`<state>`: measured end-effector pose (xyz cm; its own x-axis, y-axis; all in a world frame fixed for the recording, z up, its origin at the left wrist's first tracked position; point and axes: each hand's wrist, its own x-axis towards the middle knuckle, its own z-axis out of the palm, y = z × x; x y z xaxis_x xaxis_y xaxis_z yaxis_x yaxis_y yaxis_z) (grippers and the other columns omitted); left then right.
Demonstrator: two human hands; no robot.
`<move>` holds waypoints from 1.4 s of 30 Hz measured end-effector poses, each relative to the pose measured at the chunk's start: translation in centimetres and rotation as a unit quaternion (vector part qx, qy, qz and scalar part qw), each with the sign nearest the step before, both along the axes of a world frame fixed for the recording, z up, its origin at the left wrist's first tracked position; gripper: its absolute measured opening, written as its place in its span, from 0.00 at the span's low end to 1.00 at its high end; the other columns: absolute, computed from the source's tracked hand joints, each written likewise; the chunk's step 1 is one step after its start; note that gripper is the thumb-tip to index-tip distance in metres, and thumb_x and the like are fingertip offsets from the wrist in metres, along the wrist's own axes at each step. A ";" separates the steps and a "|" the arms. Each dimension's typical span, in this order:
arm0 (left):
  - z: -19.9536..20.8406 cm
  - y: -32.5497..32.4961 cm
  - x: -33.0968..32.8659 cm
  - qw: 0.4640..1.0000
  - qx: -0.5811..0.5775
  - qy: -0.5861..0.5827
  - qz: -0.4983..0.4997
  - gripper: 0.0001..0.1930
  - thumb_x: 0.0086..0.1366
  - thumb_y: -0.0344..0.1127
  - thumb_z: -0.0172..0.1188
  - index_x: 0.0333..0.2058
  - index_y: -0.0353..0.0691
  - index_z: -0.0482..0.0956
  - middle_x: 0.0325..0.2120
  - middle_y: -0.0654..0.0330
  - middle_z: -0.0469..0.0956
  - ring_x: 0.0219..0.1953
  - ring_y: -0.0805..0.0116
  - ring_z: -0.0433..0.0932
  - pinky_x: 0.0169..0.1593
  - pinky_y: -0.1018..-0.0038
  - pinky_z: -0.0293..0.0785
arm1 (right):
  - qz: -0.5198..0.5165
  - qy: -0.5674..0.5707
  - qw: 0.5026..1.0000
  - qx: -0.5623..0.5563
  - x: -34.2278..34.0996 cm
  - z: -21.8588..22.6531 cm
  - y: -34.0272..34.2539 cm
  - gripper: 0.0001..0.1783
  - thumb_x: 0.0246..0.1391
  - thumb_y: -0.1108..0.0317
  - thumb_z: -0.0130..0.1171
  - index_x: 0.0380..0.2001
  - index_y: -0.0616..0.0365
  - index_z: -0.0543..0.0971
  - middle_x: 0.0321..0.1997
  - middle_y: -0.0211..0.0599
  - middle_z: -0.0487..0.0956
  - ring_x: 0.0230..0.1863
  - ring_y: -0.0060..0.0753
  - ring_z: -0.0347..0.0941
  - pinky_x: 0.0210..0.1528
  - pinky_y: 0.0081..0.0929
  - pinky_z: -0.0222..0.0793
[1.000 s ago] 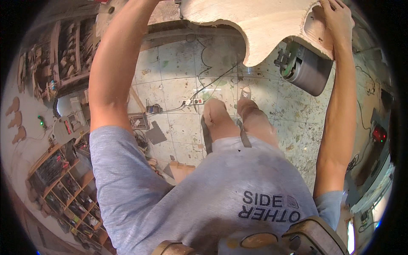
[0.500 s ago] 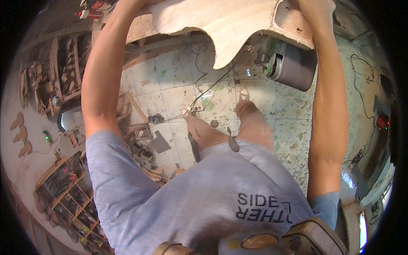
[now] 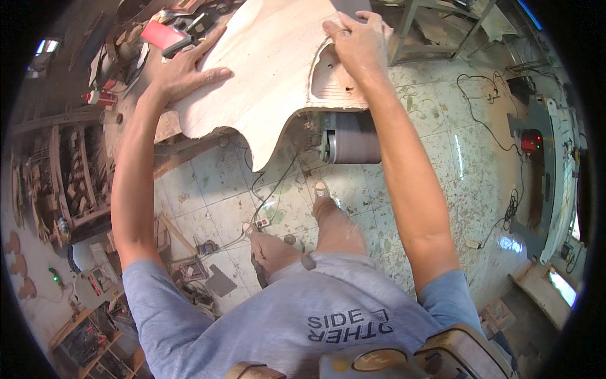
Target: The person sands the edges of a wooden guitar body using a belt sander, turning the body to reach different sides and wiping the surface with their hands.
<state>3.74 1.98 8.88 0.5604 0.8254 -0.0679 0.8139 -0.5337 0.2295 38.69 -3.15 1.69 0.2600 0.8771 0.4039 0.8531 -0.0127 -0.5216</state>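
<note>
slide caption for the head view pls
Left hand spread on a pale, curved-edged wooden board, right hand beside its hollowed recess.

Floor (image 3: 416, 189): pale tile, stained and flecked, glare at three o'clock. Nine o'clock: loaded wooden rack (image 3: 88, 164). Eight: compartmented shelving (image 3: 108, 346). One: metal frame (image 3: 403, 31). Four: bright pane (image 3: 562, 287); second pane (image 3: 47, 46) at ten
</note>
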 end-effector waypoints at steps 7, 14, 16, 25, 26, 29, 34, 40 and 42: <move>1.6 -0.7 0.8 0.990 -0.111 -0.061 0.063 0.55 0.53 0.73 0.70 0.76 0.65 0.58 0.69 0.42 0.68 0.72 0.47 0.64 0.74 0.54 0.58 | 0.013 0.026 0.999 0.037 -0.2 0.5 0.2 0.29 0.59 0.43 0.66 0.55 0.52 0.87 0.65 0.53 0.72 0.69 0.60 0.57 0.72 0.52 0.53; 0.7 0.3 -0.4 0.996 -0.076 0.003 0.044 0.60 0.48 0.82 0.64 0.77 0.68 0.54 0.62 0.41 0.76 0.64 0.42 0.75 0.67 0.54 0.68 | 0.020 0.060 0.998 0.029 -0.9 1.7 -0.5 0.27 0.60 0.47 0.67 0.52 0.57 0.87 0.63 0.57 0.74 0.68 0.59 0.58 0.72 0.53 0.53; 0.3 0.4 -0.2 0.998 -0.062 -0.012 0.027 0.59 0.49 0.84 0.62 0.77 0.70 0.54 0.59 0.41 0.78 0.62 0.41 0.77 0.65 0.54 0.71 | 0.017 0.069 0.997 0.028 -0.8 1.7 -0.6 0.27 0.59 0.47 0.67 0.52 0.57 0.87 0.63 0.57 0.74 0.68 0.59 0.58 0.72 0.52 0.54; 0.7 0.1 -0.1 0.996 -0.076 0.010 0.035 0.60 0.49 0.84 0.61 0.77 0.68 0.52 0.64 0.41 0.73 0.66 0.41 0.73 0.68 0.55 0.68 | 0.016 0.054 0.997 0.053 -0.8 0.8 -0.2 0.26 0.58 0.46 0.68 0.49 0.55 0.89 0.62 0.55 0.74 0.67 0.60 0.60 0.70 0.51 0.56; 1.0 0.0 0.1 0.992 -0.118 0.006 0.049 0.61 0.50 0.84 0.61 0.78 0.66 0.51 0.65 0.42 0.73 0.66 0.43 0.73 0.68 0.55 0.67 | 0.017 0.056 0.997 0.056 -0.7 0.4 0.1 0.26 0.57 0.45 0.69 0.48 0.55 0.89 0.62 0.55 0.74 0.66 0.60 0.60 0.70 0.51 0.57; -2.5 0.7 -2.1 0.998 -0.002 -0.059 -0.018 0.61 0.50 0.83 0.62 0.78 0.64 0.52 0.65 0.42 0.73 0.66 0.43 0.74 0.68 0.56 0.68 | 0.033 0.020 0.999 0.030 -0.3 -0.6 1.4 0.26 0.56 0.43 0.70 0.47 0.52 0.90 0.62 0.54 0.74 0.67 0.60 0.60 0.69 0.52 0.59; 4.3 -1.3 2.5 0.994 -0.106 0.010 0.035 0.58 0.57 0.67 0.68 0.79 0.54 0.48 0.65 0.38 0.72 0.67 0.44 0.71 0.70 0.59 0.65 | 0.036 -0.045 0.997 0.052 5.4 -2.8 2.8 0.31 0.57 0.35 0.65 0.49 0.48 0.90 0.54 0.53 0.82 0.60 0.54 0.75 0.66 0.47 0.68; 4.0 -1.9 1.6 0.984 -0.156 -0.016 0.082 0.59 0.57 0.73 0.67 0.79 0.59 0.47 0.64 0.42 0.75 0.59 0.50 0.80 0.63 0.62 0.74 | 0.084 0.022 0.996 0.002 0.5 3.7 -0.6 0.26 0.63 0.48 0.62 0.54 0.57 0.85 0.55 0.62 0.79 0.59 0.59 0.76 0.63 0.43 0.70; 4.2 -2.3 1.3 0.985 -0.155 -0.032 0.073 0.59 0.57 0.73 0.67 0.79 0.59 0.47 0.65 0.43 0.73 0.59 0.49 0.79 0.63 0.62 0.74 | 0.066 0.029 0.996 -0.042 -0.4 4.4 -0.7 0.27 0.63 0.47 0.62 0.55 0.56 0.85 0.55 0.62 0.80 0.59 0.58 0.76 0.63 0.43 0.70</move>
<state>5.08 -0.29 13.05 0.4485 0.8427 -0.2980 0.8552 -0.3075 0.4173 38.31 -3.86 6.07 0.1607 0.9352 0.3154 0.8184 0.0523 -0.5723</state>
